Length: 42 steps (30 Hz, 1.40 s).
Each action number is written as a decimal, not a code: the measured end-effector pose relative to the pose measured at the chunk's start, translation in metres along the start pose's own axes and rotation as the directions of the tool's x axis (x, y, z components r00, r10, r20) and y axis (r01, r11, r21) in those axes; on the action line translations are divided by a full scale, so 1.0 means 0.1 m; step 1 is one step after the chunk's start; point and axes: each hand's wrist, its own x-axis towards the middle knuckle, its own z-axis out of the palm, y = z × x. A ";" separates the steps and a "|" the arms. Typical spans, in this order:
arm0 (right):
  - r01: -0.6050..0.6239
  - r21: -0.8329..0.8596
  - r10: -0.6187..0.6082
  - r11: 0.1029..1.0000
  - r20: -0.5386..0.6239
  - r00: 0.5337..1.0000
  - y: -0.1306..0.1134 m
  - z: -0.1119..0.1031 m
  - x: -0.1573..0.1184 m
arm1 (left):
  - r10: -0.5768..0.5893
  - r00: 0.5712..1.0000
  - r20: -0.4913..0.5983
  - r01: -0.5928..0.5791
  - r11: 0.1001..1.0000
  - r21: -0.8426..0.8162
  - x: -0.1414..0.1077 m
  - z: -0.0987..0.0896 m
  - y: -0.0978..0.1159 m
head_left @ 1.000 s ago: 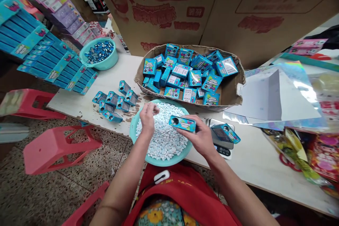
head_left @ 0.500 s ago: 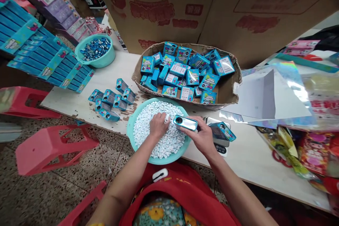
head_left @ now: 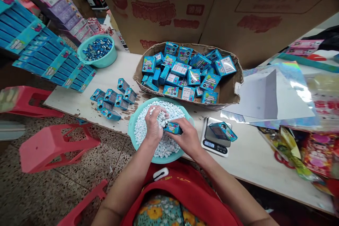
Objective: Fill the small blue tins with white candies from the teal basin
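Over the turquoise basin (head_left: 131, 127) of small white candies (head_left: 141, 127), my left hand (head_left: 155, 124) is cupped around a heap of them. Its palm faces the open end of a small blue box (head_left: 173, 128). My right hand (head_left: 188, 137) grips that box, tilted on its side towards the candies. Just right of the basin lies a kitchen scale (head_left: 215, 146) with a lit display. Another blue box (head_left: 224, 131) rests on the scale, its end with a round hole facing up. How full the held box is cannot be seen.
Behind the basin stands a cut cardboard tray (head_left: 230, 93) of blue boxes. Several boxes (head_left: 111, 96) with holes stand at left, near a basin (head_left: 106, 60) of blue-wrapped sweets. Silvery sheets (head_left: 265, 95) and candy bags (head_left: 315, 153) lie at right. Red stools (head_left: 53, 144) stand at left.
My left hand has risen from the candies with a handful and turned its palm to the box. My right hand has moved left and tipped the box, uncovering the scale's display.
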 end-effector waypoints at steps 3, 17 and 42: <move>0.003 -0.001 -0.003 1.000 0.008 1.000 -0.07 0.02 0.04 | 0.084 0.996 -0.017 -0.084 0.996 -0.002 0.00 0.03 0.03; -0.009 0.111 0.015 0.994 -0.050 0.999 -0.10 -0.09 0.14 | 0.121 0.992 -0.027 -0.118 0.988 0.104 0.05 0.15 0.06; -0.069 0.133 0.079 0.989 -0.074 0.994 -0.09 -0.08 0.16 | 0.193 0.981 -0.015 -0.185 0.958 0.218 0.08 0.23 0.04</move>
